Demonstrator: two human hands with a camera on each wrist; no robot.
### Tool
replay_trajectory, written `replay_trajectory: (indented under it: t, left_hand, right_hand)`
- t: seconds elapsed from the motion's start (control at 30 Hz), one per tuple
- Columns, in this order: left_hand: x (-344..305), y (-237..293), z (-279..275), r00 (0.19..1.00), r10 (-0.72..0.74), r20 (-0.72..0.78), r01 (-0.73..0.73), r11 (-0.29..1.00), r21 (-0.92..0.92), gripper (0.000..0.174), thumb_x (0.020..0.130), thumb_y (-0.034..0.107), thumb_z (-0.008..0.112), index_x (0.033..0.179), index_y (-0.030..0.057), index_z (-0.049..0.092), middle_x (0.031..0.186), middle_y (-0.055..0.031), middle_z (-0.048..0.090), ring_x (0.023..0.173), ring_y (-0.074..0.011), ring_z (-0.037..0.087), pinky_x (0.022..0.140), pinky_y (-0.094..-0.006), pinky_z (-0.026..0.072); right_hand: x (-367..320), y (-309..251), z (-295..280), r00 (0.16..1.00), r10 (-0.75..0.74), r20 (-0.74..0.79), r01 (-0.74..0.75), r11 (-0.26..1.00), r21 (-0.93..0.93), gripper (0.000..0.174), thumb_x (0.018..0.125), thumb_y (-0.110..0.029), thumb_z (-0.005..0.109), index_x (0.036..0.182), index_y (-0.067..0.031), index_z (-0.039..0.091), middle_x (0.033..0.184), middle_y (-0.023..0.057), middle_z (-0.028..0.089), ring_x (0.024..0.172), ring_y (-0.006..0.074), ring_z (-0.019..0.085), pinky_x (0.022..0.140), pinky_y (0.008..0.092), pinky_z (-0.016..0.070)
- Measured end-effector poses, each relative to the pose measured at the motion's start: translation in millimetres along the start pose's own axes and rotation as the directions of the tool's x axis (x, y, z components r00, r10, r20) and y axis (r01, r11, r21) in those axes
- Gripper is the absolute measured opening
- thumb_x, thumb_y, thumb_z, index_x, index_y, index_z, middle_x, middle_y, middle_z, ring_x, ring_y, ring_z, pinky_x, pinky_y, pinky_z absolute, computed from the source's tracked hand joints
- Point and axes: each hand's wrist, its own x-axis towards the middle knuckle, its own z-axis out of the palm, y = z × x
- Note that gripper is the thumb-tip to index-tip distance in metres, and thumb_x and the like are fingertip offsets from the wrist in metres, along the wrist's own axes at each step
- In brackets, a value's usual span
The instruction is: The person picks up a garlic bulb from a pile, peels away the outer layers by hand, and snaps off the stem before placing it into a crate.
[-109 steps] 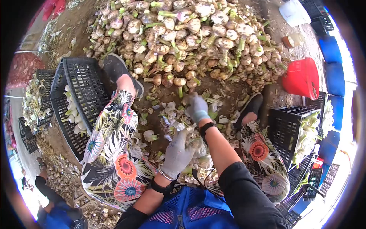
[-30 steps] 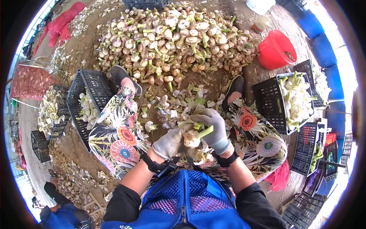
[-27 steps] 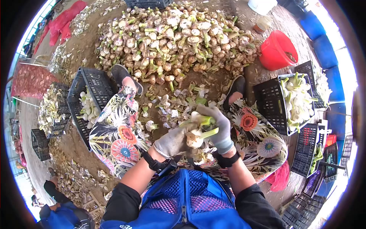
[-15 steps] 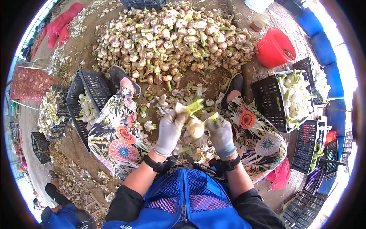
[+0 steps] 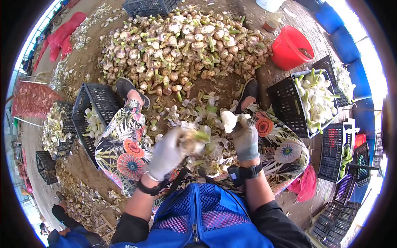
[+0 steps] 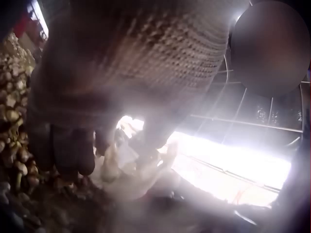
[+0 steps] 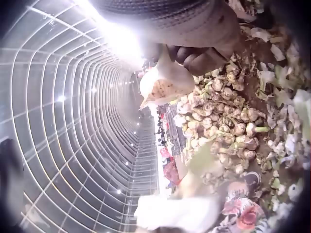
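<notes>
In the head view my gloved right hand (image 5: 246,140) grips a white garlic bulb (image 5: 228,120) by its stem. Close up in the right wrist view, that bulb (image 7: 166,83) hangs below curled fingers (image 7: 201,60), with brown marks on its skin. My gloved left hand (image 5: 166,153), blurred by motion, holds a clump of garlic skins (image 5: 192,142) with a green stalk end. Pale, hazy skins (image 6: 124,165) show under the fingers in the left wrist view. Between my knees lies a heap of peeled-off skins (image 5: 215,151).
A big pile of untrimmed garlic (image 5: 186,49) lies ahead, past my shoes. Tilted black crates stand at both sides: one at left (image 5: 99,103), one at right (image 5: 285,105) full of cleaned garlic. A red bucket (image 5: 289,47) stands at back right. Another person (image 5: 70,231) is at lower left.
Both hands worked together on one garlic bulb; now they are apart. The right hand has moved the cleaned bulb away to the right, while the left has drawn back leftward with the skins.
</notes>
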Motion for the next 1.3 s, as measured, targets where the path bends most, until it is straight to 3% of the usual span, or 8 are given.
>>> replay_trajectory:
  t: [0.2,0.4,0.53,0.77,0.9,1.03,1.17,1.3]
  left_hand:
    - [21,23,50,0.967,-0.077,0.245,0.160,0.925,-0.344,0.046,0.097,0.046,0.062,0.104,0.0001,0.065,0.078,-0.0044,0.066,0.070,-0.0137,0.062,0.066,-0.0295,0.0489]
    - [20,29,33,0.951,-0.094,0.294,0.306,0.161,-0.938,0.027,0.098,0.027,0.065,0.106,0.0011,0.070,0.085,0.0029,0.064,0.077,-0.0051,0.056,0.069,-0.0216,0.0452]
    - [31,17,25,0.939,-0.149,0.311,0.260,0.898,-0.354,0.019,0.094,0.017,0.061,0.097,-0.0009,0.067,0.079,-0.0014,0.066,0.071,-0.0105,0.058,0.067,-0.0291,0.0480]
    - [28,-30,46,0.919,-0.274,0.285,0.369,0.853,-0.370,0.025,0.090,0.020,0.070,0.095,-0.0039,0.068,0.070,-0.0064,0.066,0.066,-0.0064,0.054,0.059,-0.0294,0.0455]
    - [35,-50,53,0.910,-0.300,0.286,0.385,0.868,-0.314,0.036,0.091,0.034,0.071,0.093,-0.0020,0.071,0.064,-0.0115,0.060,0.059,-0.0077,0.050,0.058,-0.0294,0.0454]
    - [38,-65,58,0.833,-0.455,0.315,0.545,0.773,-0.323,0.036,0.088,0.031,0.074,0.103,-0.0008,0.070,0.076,-0.0124,0.068,0.071,-0.0117,0.062,0.067,-0.0308,0.0497]
    - [47,-68,74,0.944,-0.315,-0.097,0.236,0.852,-0.468,0.018,0.093,0.013,0.065,0.102,-0.0019,0.064,0.080,-0.0009,0.063,0.073,-0.0081,0.055,0.068,-0.0273,0.0483]
    - [56,-71,61,0.875,-0.470,0.117,0.436,0.661,-0.610,0.033,0.092,0.009,0.062,0.123,-0.0047,0.059,0.105,-0.0123,0.069,0.097,-0.0126,0.061,0.088,-0.0286,0.0487]
  right_hand:
    - [-32,-4,36,1.000,0.009,0.029,0.004,0.906,-0.423,0.010,0.097,-0.008,0.058,0.100,0.0000,0.063,0.095,0.0085,0.067,0.088,0.0171,0.067,0.078,0.0318,0.0581]
    - [-3,-12,5,0.934,0.317,0.167,-0.349,0.908,0.230,0.026,0.100,-0.015,0.051,0.120,0.0010,0.059,0.116,0.0125,0.066,0.109,0.0234,0.063,0.098,0.0387,0.0519]
    - [12,-56,9,0.976,-0.214,0.028,0.216,0.964,-0.153,0.013,0.097,-0.013,0.060,0.104,-0.0046,0.065,0.097,0.0031,0.065,0.093,0.0183,0.064,0.082,0.0329,0.0531]
    - [109,-275,-54,0.236,-0.956,0.174,0.322,-0.092,-0.942,0.017,0.086,-0.009,0.061,0.097,-0.0019,0.072,0.088,0.0109,0.072,0.077,0.0196,0.066,0.072,0.0317,0.0522]
    - [102,-303,-77,0.594,-0.781,0.191,-0.493,-0.541,-0.681,0.039,0.080,-0.033,0.064,0.105,-0.0037,0.071,0.092,0.0226,0.072,0.084,0.0400,0.067,0.086,0.0466,0.0511]
    - [121,-259,-43,0.380,-0.763,0.523,-0.148,-0.608,-0.780,0.024,0.081,-0.029,0.068,0.094,-0.0089,0.075,0.104,0.0141,0.069,0.089,0.0299,0.065,0.079,0.0438,0.0519]
    - [131,-120,92,0.864,-0.408,0.297,0.330,0.013,-0.944,0.032,0.076,0.008,0.063,0.105,-0.0052,0.072,0.099,0.0074,0.070,0.080,0.0155,0.065,0.071,0.0281,0.0521]
    - [249,65,52,0.814,0.180,0.553,0.556,0.039,-0.831,0.050,0.081,0.004,0.058,0.130,-0.0019,0.059,0.116,0.0208,0.069,0.102,0.0252,0.069,0.086,0.0315,0.0539]
